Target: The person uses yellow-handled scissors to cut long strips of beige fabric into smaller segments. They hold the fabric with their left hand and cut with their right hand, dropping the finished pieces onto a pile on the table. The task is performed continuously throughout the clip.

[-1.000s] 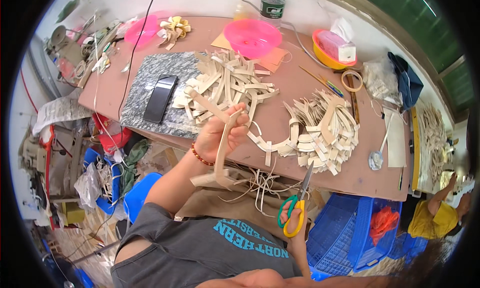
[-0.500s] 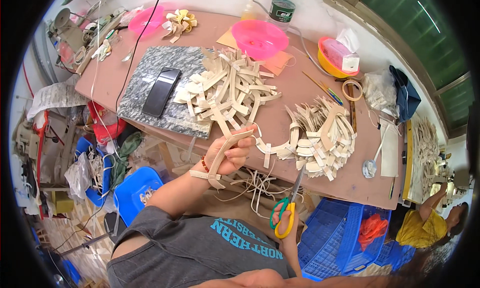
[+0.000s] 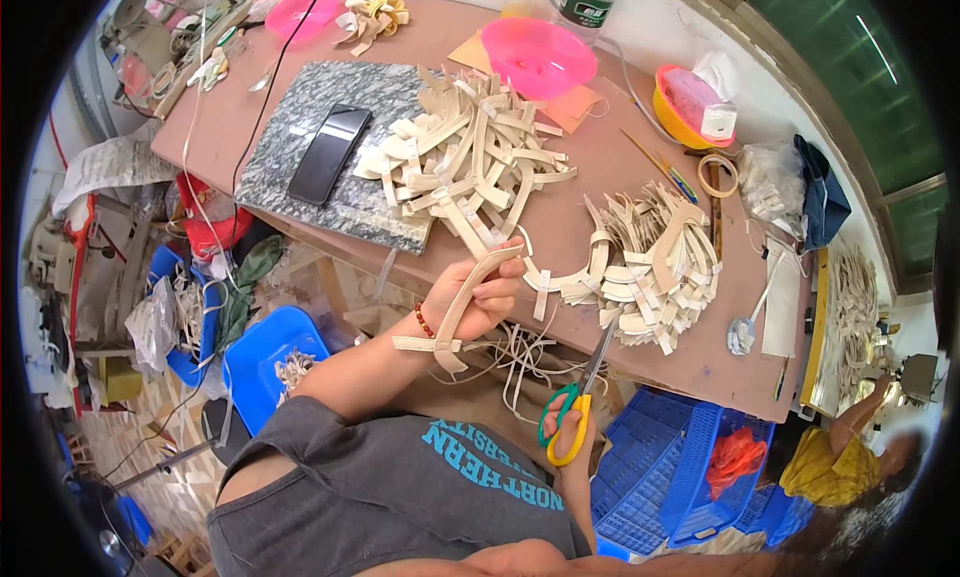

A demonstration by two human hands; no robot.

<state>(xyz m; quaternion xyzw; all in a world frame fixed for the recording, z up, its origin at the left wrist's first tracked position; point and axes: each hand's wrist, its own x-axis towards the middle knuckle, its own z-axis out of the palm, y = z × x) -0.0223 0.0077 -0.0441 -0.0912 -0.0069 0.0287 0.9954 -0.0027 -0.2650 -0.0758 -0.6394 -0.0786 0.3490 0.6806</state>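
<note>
My left hand [image 3: 489, 304] is raised at the table's near edge, fingers closed round a curved beige fabric strap [image 3: 460, 307] with a short cross tab at its lower end. My right hand [image 3: 571, 423], lower and to the right, has its fingers through the handles of a pair of scissors [image 3: 566, 448], one green and one yellow. The blades point up toward the table edge and look closed. Just beyond my left hand a heap of similar straps [image 3: 470, 157] spreads over a grey marbled slab [image 3: 290, 147]. A denser bundle of straps [image 3: 660, 277] lies beyond the scissor tips.
A black phone [image 3: 330, 155] rests on the slab. Pink bowls [image 3: 540, 62], a tape roll [image 3: 717, 176] and a yellow basket [image 3: 690, 127] holding tissues stand farther back. Blue crates [image 3: 645, 467] and a blue tub [image 3: 262, 349] are below the table. Another person [image 3: 835, 462] sits far right.
The view has shifted slightly, so the table's things sit a little farther right. Both hands keep their holds on the strap and the scissors.
</note>
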